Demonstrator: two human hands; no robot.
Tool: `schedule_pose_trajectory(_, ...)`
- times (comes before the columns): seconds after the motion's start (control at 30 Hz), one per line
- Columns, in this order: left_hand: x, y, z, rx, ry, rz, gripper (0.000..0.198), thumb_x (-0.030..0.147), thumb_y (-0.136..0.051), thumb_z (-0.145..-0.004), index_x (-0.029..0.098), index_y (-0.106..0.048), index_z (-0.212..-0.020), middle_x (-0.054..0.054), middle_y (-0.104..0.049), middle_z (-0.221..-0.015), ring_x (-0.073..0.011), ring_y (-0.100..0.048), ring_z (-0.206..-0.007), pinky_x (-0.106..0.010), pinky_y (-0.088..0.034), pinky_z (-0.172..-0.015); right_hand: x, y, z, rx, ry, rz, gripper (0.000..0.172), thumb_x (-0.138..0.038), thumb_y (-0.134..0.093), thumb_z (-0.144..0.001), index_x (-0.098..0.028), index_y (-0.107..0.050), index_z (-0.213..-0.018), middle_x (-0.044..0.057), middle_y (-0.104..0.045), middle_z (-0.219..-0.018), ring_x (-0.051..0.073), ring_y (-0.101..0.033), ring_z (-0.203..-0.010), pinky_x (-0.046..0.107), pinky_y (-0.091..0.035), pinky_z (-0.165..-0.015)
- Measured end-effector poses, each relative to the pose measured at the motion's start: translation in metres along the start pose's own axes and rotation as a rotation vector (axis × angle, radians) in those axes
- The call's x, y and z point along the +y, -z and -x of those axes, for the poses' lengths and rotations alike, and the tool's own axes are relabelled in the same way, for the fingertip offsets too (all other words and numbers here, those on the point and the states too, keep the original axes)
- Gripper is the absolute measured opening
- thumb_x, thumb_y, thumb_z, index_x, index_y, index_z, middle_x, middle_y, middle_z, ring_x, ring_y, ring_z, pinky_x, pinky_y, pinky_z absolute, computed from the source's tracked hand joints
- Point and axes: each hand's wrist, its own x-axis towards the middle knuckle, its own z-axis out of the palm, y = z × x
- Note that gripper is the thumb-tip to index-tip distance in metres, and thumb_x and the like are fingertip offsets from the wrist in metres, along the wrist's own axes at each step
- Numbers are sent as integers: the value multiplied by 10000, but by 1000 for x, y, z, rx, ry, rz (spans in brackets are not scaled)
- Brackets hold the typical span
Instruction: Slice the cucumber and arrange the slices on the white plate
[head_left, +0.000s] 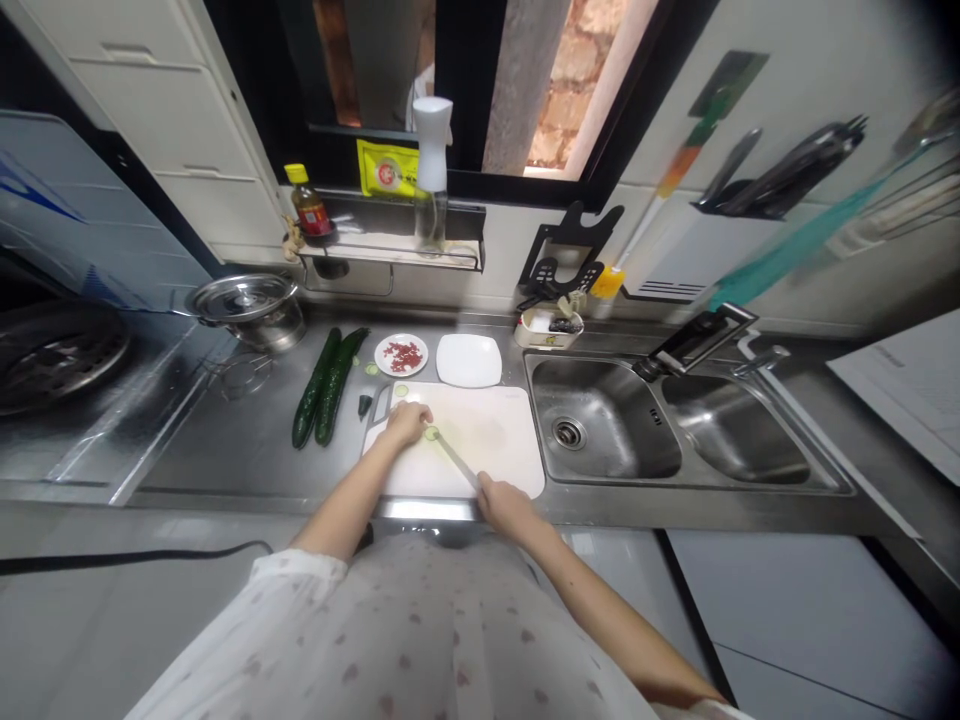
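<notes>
My right hand (510, 507) is closed around the handle of a kitchen knife (457, 462), whose blade slants up and left over the white cutting board (499, 465). By the blade's tip is a pale green cucumber slice (431, 434). My left hand (409, 424) has its fingers bent together and appears to pinch this slice at its edge; the contact is small and blurred. Another cucumber slice (401, 390) lies at the board's upper left. Two long dark green cucumbers (327, 390) rest on the counter left of the board, with a cut-off cucumber end (364, 405) beside it.
Behind the board stand a plate of red pieces (401, 355) and a white square plate (469, 360). A double sink (607, 430) adjoins on the right. Farther left are a lidded steel pot (251, 305) and a wire rack (240, 375). A shelf (386, 252) holds bottles.
</notes>
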Motion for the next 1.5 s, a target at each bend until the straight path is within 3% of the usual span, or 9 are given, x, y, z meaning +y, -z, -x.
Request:
schedule_pose_trajectory(1.13, 0, 0, -3, -19, -5, -10, 236, 200, -581, -779, 250, -705, -974, -35, -689, -1003, -203, -576, -999, -291, -424, -892, -14, 18, -12, -60, -28, 4, 281, -217, -338, -921, -178, -475, -1163, 141, -660, -1021, 245, -622, -918, 304, -394, -674)
schedule_pose_trajectory(1.5, -1, 0, -2, -31, 9, 2, 257, 190, -594, -759, 239, -702, -987, -41, -687, -1019, -212, -567, -1024, -291, -419, -897, -11, 6, -14, -23, 1, 7, 292, -201, -344, -909, -164, -470, -1170, 142, -666, -996, 243, -635, -887, 303, -402, -665)
